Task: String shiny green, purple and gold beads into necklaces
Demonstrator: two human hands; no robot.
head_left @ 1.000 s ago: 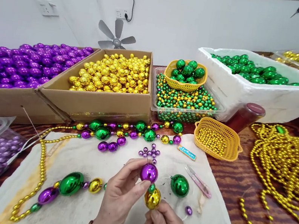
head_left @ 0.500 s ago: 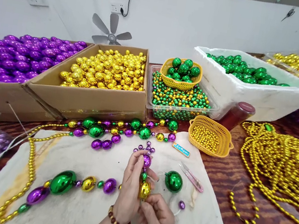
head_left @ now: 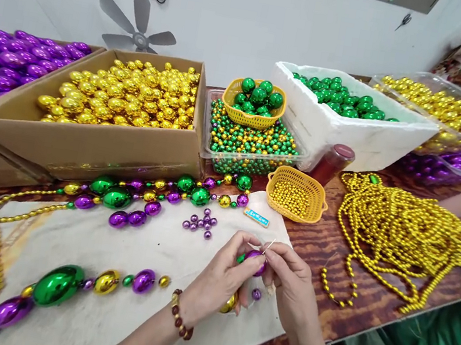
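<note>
No word, brand or number can be read. The small, flat, rectangular blue packet with orange edging (head_left: pixel 256 217), lying near the far edge of the off-white cloth (head_left: pixel 146 255), bears white characters too small to make out. Whether the faded orange marks (head_left: pixel 21 232) on that cloth's left side are lettering cannot be told.

A lane of bare cloth (head_left: pixel 125 246) lies open left of the left hand (head_left: pixel 220 274), between the near bead string (head_left: pixel 59 285) and the far necklace (head_left: pixel 117 197). A purple bead cluster (head_left: pixel 200 223) obstructs its far right part, and the cardboard box (head_left: pixel 97 147) walls off the far side. Right of the right hand (head_left: pixel 294 280), I see tabletop (head_left: pixel 313 237) showing between the yellow basket (head_left: pixel 319 204) and the gold strand pile (head_left: pixel 404 243).
</note>
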